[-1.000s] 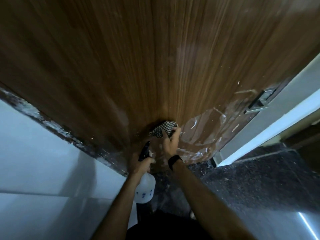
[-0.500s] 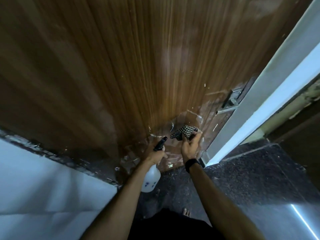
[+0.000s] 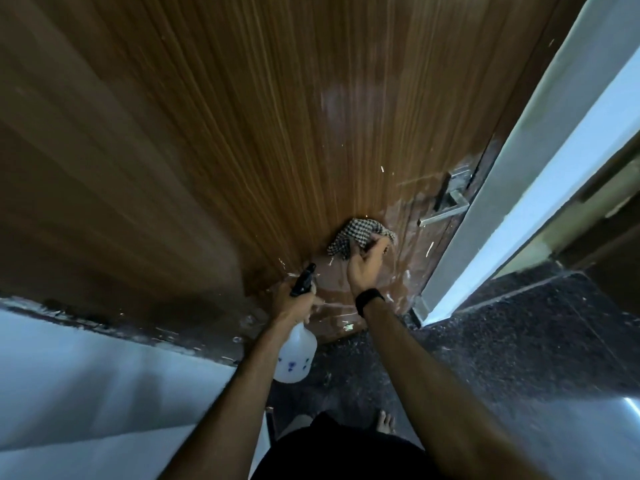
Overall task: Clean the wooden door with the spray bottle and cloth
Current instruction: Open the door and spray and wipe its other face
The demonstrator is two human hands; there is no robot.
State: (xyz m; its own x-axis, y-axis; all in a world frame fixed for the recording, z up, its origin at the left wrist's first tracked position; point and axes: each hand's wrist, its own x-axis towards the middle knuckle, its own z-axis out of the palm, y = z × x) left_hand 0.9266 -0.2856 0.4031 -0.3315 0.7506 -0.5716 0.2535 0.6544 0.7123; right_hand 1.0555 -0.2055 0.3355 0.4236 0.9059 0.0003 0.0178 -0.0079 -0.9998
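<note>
Wooden door (image 3: pixel 277 133) face lies open above and left of the cloth (image 3: pixel 360 235). Metal handle (image 3: pixel 446 206) projects just right of it; white frame (image 3: pixel 519 188) bounds the right side.

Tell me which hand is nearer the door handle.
Right. The right hand, pressing the checked cloth to the door, sits just below-left of the door handle; the left hand, holding the spray bottle, is farther left and lower.

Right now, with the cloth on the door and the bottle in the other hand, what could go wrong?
1. The right hand wipes the checked cloth close to the door handle; it may snag or knock it.
2. The left hand grips the spray bottle with its nozzle aimed at the wooden door; a squeeze could wet the right wrist.
3. A bare foot stands on the floor below; drips could make it slippery.
</note>
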